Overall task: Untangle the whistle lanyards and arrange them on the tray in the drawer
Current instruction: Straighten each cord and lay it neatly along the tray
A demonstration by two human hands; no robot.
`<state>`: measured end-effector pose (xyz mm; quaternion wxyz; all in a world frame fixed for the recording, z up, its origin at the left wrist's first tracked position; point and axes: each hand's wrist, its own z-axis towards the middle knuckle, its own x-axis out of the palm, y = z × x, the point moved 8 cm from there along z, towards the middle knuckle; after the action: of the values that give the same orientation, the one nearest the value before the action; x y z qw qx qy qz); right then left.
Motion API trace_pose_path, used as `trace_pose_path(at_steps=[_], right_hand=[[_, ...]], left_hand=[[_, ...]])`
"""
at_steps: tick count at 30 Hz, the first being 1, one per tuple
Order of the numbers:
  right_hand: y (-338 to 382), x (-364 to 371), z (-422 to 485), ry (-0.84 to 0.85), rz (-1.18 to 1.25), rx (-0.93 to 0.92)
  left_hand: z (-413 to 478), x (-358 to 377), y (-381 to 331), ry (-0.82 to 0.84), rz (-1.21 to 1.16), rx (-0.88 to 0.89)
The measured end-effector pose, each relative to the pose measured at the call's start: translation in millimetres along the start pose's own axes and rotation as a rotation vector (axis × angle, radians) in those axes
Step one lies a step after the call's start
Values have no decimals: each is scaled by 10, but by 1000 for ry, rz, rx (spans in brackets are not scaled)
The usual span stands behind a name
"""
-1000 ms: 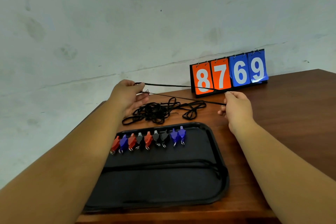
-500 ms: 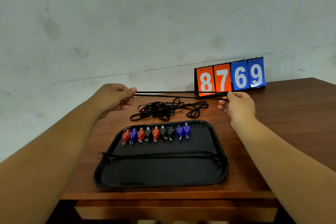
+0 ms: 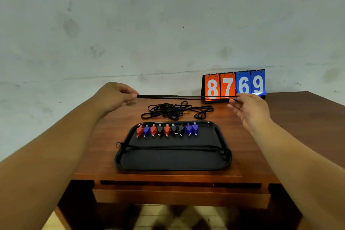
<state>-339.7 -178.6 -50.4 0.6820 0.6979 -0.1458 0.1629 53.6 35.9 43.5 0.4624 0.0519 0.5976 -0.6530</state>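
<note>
Starting close, a flat black plastic tray [image 3: 173,160] sits on the brown wooden counter [image 3: 104,145], with one black cord [image 3: 173,148] laid straight across it and a row of red, blue and black whistles [image 3: 166,130] behind. Farther back lies a messy pile of black lanyards [image 3: 173,111]. The left hand [image 3: 113,95] and right hand [image 3: 250,106], far apart, each pinch an end of a thin black lanyard [image 3: 168,96]. Best keep it tight and lay it flat next to the first cord.
</note>
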Motion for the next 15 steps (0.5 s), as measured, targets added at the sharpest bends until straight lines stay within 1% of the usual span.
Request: trace_pose_path(at_steps=[2, 5, 6, 7, 11, 15], right_hand=[[52, -20, -88, -8, -130, -23], [143, 45, -195, 40, -567, -124], [168, 96, -241, 59, -669, -156], [182, 145, -281, 74, -716, -174], [224, 371, -462, 151, -749, -187], [317, 455, -591, 175, -761, -270]], left_hand=[[-81, -68, -91, -20, 6, 42], [-182, -90, -336, 8, 80, 135], [-215, -87, -431, 23, 104, 164], [-249, -84, -534, 38, 118, 192], [-368, -101, -860, 70, 86, 260], [-445, -234, -919, 44, 58, 257]])
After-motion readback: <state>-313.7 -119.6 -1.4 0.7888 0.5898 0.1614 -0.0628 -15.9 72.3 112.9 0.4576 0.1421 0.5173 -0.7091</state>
